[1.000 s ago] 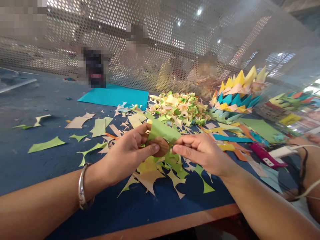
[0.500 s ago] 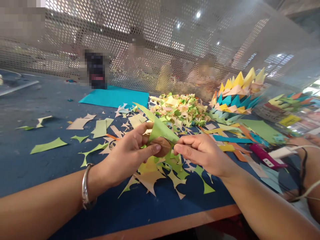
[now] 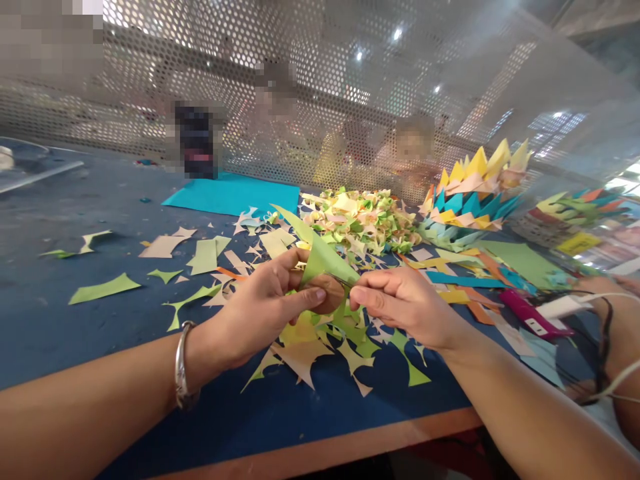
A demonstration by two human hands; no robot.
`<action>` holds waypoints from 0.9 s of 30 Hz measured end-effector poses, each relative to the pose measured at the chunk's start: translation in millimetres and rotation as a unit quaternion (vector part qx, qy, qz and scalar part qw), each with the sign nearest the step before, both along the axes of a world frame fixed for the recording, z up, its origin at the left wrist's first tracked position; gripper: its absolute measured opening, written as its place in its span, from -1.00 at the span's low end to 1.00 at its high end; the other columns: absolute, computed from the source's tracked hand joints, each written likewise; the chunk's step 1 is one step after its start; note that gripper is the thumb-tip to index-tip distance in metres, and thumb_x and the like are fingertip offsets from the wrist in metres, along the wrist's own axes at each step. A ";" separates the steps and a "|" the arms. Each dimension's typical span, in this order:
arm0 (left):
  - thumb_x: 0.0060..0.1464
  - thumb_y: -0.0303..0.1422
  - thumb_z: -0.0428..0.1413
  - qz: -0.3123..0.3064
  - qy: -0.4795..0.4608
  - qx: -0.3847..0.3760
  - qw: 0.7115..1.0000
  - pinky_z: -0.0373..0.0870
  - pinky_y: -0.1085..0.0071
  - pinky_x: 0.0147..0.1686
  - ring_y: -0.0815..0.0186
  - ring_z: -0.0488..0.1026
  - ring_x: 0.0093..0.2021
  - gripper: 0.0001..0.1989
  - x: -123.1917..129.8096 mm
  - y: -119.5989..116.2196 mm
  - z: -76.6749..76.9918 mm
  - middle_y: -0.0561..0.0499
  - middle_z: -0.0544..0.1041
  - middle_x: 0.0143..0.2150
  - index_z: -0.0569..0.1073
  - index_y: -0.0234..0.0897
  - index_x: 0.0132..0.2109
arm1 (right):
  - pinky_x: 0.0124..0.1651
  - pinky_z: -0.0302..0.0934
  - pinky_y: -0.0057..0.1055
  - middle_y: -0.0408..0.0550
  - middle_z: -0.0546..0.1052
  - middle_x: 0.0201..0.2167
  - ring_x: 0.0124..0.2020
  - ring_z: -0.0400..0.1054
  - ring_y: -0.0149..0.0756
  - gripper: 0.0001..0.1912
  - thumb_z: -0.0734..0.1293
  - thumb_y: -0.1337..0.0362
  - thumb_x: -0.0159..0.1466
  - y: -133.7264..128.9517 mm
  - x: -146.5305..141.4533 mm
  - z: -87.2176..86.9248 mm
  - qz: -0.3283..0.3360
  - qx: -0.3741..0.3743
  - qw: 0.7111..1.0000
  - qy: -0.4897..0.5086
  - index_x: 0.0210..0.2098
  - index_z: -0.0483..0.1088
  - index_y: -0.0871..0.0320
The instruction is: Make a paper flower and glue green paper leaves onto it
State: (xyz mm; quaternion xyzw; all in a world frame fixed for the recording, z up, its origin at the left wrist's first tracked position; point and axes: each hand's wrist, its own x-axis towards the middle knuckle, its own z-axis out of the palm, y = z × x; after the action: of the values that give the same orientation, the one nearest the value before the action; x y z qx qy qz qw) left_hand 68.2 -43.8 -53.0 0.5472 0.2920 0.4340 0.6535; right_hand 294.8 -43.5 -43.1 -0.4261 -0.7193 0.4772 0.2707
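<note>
My left hand (image 3: 260, 312) pinches a round brown disc (image 3: 331, 297) against a sheet of light green paper (image 3: 325, 259), thumb on the disc and fingers behind. The paper stands tilted, with a pointed strip rising at its upper left. Beside the disc's right edge, my right hand (image 3: 407, 303) is closed around small scissors (image 3: 346, 281). Only a thin dark bit of their blades shows against the paper; the handles are hidden by my fingers. Under both hands lie green and peach paper offcuts (image 3: 303, 360) with curved edges.
Behind my hands is a heap of small paper pieces (image 3: 363, 220). A blue sheet (image 3: 235, 193) lies at the back. Folded-paper stacks (image 3: 473, 193) stand at the right, near a magenta power strip (image 3: 533, 313), cables and another person's arm (image 3: 623, 333). A perforated screen (image 3: 320, 87) borders the table.
The view has shifted slightly, so the table's left side appears a little farther right. Both hands keep nearly the same pose, still holding the disc, green paper and scissors.
</note>
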 end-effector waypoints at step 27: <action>0.14 -0.44 0.23 -0.031 -0.044 0.038 0.998 0.39 0.36 -0.20 0.32 0.56 -0.27 -0.68 -4.2 4.1 -10.1 -0.06 0.66 -0.26 0.24 -0.27 -0.07 | -0.65 -0.25 -0.51 -0.36 0.04 -0.68 -0.68 -0.14 -0.57 -0.57 0.35 -0.03 0.36 0.2 -4.1 5.0 0.008 0.014 1.000 -0.008 -0.42 0.42 0.20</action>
State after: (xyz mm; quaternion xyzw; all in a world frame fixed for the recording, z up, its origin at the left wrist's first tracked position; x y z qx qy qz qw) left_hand 64.0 -39.7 -63.1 0.5603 0.2294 0.4481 0.6578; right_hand 290.7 -43.2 -38.1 -0.4207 -0.7315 0.4654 0.2670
